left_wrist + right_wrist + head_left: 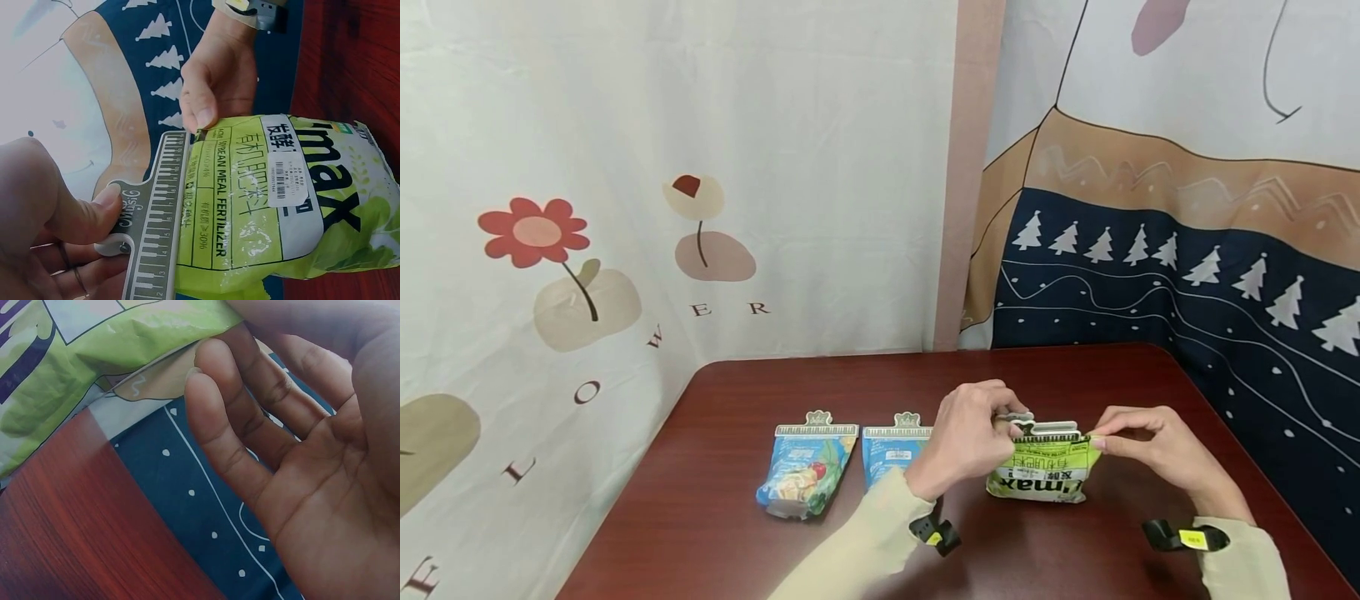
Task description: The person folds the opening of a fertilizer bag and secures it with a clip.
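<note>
A green bag of soybean meal fertilizer (1037, 481) stands on the table, its printed front facing me. My left hand (964, 435) pinches the handle of a long clip (156, 219) with a piano-key pattern and ruler marks. The clip lies along the bag's top edge; whether its jaws are closed I cannot tell. Thumb and fingers of my right hand (1167, 452) pinch the bag's upper right corner, and in the right wrist view its other fingers (209, 406) are loosely bent.
Left of the bag, a blue bag (808, 479) with a similar clip (817, 423) on top rests on the dark red table (700, 500). A second blue clipped bag (891, 450) is partly hidden by my left hand. Printed curtains (850, 208) hang behind and at the right.
</note>
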{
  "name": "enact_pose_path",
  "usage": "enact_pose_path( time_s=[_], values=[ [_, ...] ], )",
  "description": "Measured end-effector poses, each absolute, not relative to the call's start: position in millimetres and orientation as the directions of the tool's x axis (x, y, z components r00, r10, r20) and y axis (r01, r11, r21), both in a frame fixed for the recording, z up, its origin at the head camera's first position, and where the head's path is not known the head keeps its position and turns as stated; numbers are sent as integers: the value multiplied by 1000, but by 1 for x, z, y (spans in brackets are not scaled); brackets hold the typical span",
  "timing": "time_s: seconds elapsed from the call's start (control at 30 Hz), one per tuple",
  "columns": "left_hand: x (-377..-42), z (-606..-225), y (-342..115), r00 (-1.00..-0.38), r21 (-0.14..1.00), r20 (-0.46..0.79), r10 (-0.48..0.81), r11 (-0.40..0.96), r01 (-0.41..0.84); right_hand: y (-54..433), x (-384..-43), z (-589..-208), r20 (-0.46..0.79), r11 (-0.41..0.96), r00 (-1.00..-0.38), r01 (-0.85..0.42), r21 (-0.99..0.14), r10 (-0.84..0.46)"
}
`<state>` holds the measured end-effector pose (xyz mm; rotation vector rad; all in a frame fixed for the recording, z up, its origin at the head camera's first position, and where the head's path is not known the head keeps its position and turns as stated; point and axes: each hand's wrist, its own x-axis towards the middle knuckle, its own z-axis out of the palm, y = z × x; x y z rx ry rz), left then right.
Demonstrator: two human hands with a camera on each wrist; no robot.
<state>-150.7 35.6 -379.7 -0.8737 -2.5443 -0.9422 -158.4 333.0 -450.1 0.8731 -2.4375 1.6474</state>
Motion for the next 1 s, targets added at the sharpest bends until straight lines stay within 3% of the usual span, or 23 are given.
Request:
enact_pose_path(
  time_s=[0.5,0.7,1.0],
  values=[
    [-149,-387,47,-791,493,421,443,620,610,336,-158,-450,331,265,-862,-446,-855,-384],
    [-148,-389,51,-783,490,431,449,611,621,337,-156,-449,353,247,-845,-471,-847,-401],
    [-149,-390,55,-784,485,416,462,616,620,343,-156,-449,291,187,-851,-402,-896,-437]
  ],
)
